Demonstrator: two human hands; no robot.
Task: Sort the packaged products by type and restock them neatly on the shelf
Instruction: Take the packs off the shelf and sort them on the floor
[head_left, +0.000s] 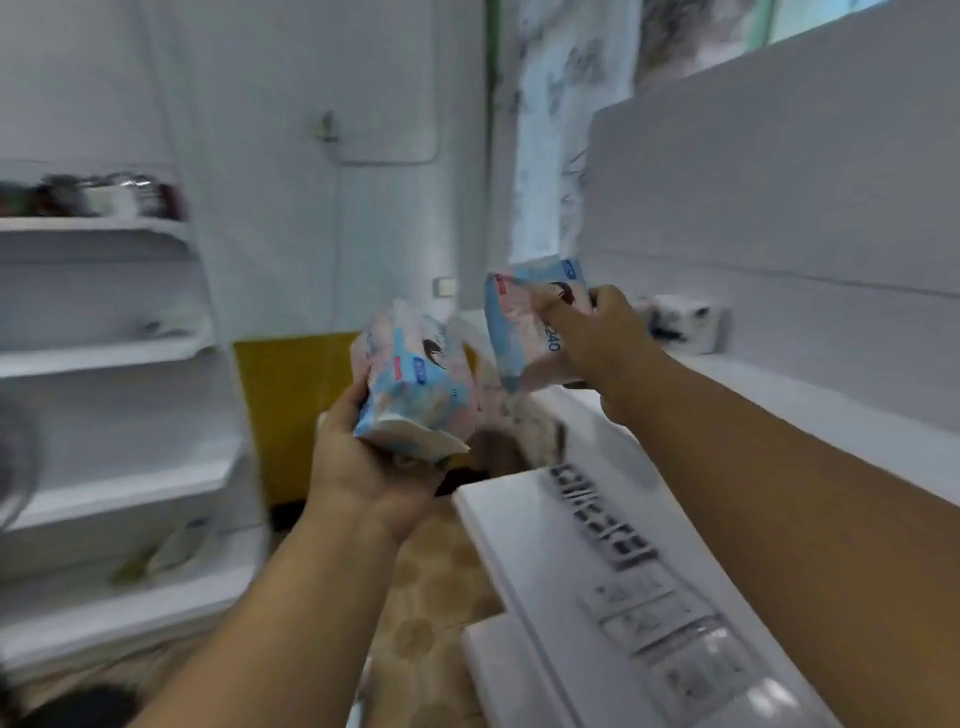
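Observation:
I hold two soft tissue packs, each pale blue and pink with a dark logo. My left hand (374, 467) grips one pack (415, 395) from below, fingers curled round its underside. My right hand (597, 338) grips the other pack (524, 327) from its right side, a little higher and farther away. The two packs are close together but apart. The white shelf unit (114, 358) stands to the left, with several tiers. The whole view is blurred by motion.
A long white box (597, 587) with dark print lies below my right arm. Another wrapped pack (680, 322) sits on the white ledge (779, 395) at right. Dark items (93, 195) fill the top tier; a packet (176, 545) lies on a lower tier. A yellow panel (285, 405) stands behind.

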